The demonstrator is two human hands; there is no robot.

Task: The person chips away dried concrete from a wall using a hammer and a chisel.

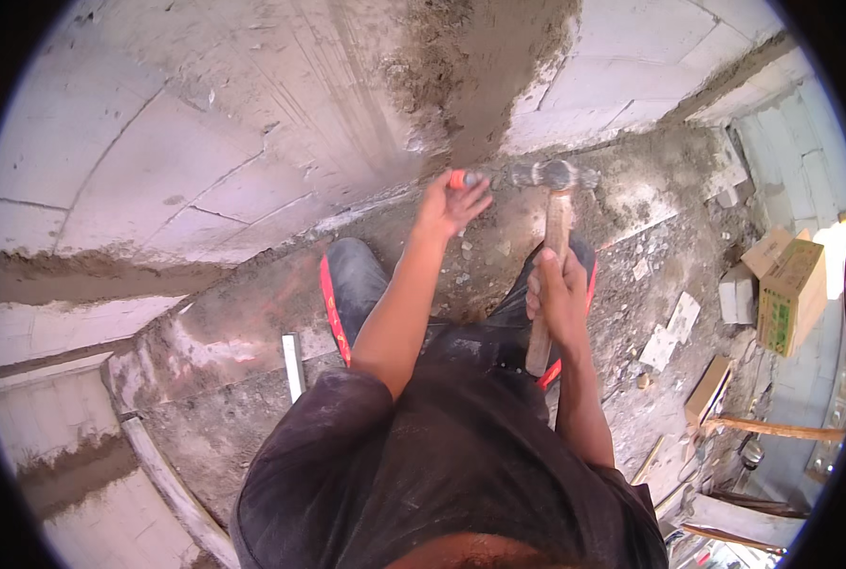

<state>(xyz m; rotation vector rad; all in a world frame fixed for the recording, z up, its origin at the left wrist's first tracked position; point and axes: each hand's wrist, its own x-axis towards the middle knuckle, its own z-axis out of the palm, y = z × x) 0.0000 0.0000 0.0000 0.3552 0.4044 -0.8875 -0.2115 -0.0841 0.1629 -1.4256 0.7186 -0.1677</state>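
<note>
- The left hand (457,202) holds a small orange-and-grey thing (459,178) at its thumb and fingers; it is blurred and partly covered, so its kind is hard to tell.
- The right hand (556,292) is wrapped around the handle of one hammer (558,223), hiding that stretch of the wood; the handle's butt shows on the near side of the fist.
- The hammer's head is on the far side, right of the left hand, apart from it and smeared by blur.
- The person's dark shirt (442,446) covers much of the near floor; the two legs are only partly visible.
- Two red strips run beside the legs, one left, one right.
- One pale bar (293,368) lies left of the person, its near end running out of sight by the sleeve.
- To the right are two flat white pieces (671,332) and one printed cardboard box (791,296).
- The clutter at the near right is cut off by the dark rim and cannot be counted.
</note>
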